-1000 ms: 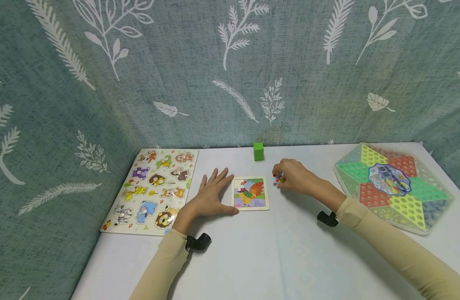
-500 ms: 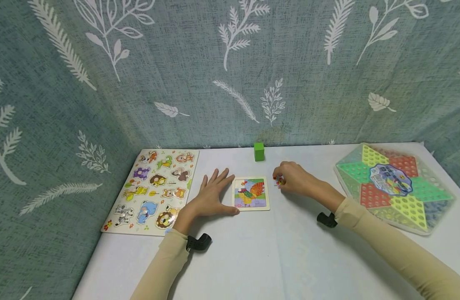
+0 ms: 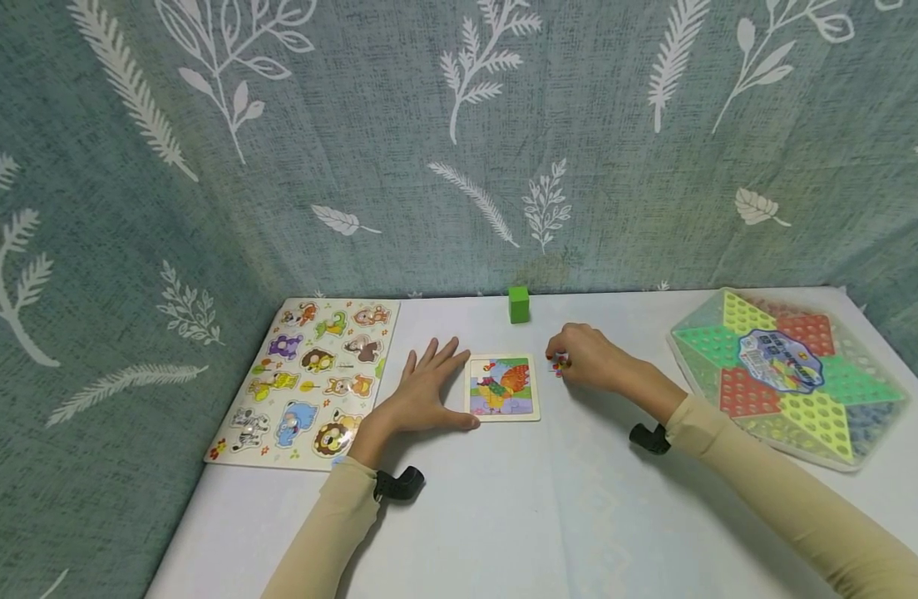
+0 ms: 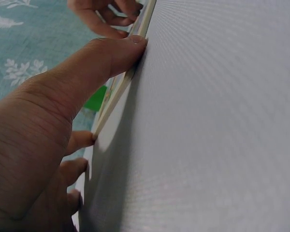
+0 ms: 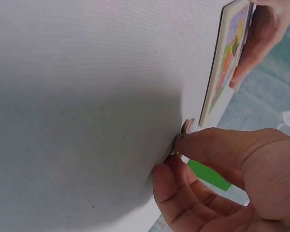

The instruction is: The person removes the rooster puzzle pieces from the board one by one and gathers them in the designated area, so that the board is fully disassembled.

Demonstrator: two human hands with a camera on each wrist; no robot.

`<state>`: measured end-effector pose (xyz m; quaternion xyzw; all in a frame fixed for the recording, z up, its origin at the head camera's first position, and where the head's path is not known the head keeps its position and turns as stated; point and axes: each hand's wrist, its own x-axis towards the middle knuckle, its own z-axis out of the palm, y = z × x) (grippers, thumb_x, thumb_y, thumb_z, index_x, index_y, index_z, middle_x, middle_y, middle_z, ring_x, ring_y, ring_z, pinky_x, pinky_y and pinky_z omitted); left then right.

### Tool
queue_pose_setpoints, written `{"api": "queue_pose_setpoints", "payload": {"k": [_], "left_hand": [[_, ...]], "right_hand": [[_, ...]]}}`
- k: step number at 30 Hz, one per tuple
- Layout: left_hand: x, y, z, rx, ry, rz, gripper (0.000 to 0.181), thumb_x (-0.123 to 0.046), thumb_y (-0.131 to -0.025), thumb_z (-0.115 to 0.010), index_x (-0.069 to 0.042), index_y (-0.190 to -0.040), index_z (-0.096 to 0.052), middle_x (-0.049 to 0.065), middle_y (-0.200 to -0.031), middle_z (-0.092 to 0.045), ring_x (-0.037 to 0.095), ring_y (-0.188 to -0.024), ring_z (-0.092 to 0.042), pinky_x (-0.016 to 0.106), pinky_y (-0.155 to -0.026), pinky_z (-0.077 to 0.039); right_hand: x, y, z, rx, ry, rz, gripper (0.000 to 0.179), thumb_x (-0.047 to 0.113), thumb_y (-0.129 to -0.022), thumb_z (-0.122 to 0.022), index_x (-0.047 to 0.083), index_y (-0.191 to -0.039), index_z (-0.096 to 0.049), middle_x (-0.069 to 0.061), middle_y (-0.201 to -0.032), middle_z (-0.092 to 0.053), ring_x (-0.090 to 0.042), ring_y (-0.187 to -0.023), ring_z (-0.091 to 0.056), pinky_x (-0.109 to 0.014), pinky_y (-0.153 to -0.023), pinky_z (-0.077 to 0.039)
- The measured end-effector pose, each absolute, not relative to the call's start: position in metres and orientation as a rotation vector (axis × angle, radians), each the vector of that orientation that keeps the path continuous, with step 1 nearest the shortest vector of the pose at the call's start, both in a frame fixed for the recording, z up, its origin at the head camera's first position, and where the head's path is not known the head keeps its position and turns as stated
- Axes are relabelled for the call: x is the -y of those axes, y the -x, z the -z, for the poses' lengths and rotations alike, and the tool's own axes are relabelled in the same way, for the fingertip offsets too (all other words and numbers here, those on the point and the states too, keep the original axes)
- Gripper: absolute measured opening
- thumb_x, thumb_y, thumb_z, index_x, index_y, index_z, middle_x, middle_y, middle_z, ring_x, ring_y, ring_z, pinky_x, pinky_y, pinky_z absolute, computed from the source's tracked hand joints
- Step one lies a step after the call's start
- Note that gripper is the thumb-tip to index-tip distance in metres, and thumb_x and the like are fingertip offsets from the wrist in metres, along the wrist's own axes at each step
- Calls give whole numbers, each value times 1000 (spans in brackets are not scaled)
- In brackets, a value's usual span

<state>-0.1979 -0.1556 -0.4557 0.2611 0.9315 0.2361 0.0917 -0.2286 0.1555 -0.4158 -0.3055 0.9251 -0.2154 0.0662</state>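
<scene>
Right hand [image 3: 589, 358], right of centre in the head view: thumb and fingers are drawn together on a small multicoloured piece [image 3: 559, 363] at table level. The grip reads as a pinch, though the fingers cover most of the piece (its outline and long axis cannot be told).

Left hand [image 3: 425, 395], left of centre: fingers spread and nearly straight, thumb at the lower-left corner of the puzzle [image 3: 501, 388] and forefinger at its upper-left corner. It touches the frame rather than clasping it.

Governing relation: the puzzle lies flat at the centre of the frame, directly left of the pinched piece, with a narrow strip of white table [image 3: 489, 516] between them. It is near square, so no long axis is noted. The right hand is nearer its right edge; the left hand lies along its left edge.

Also recorded: a green block [image 3: 518, 304] stands beyond the puzzle, slightly right.
</scene>
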Motion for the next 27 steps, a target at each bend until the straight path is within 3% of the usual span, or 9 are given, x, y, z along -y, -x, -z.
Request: {"api": "queue_pose_setpoints", "payload": {"k": [16,27], "left_hand": [[156,198,451,-2765,-756,-631,111,-64,-72,-81,-18,-160,-29,5,-167,-11,33,-152,1,61,-116,4],[157,198,453,-2769,-725,-588,112,-68,-72,-77,-24,-161,-25,-1,-168,-6,30,-152,6,63,-114,9]], "right_hand": [[-157,230,416,-2757,954,661,26,-13,-79,-69,-1,-100,-77,-11,-94,-72,-23,-80,-63,-35,-66,-54],[-156,230,413,-2765,907,641,27,-12,-75,-68,1,-97,-75,-10,-91,-69,-26,-85,-63,-41,-73,-53]]}}
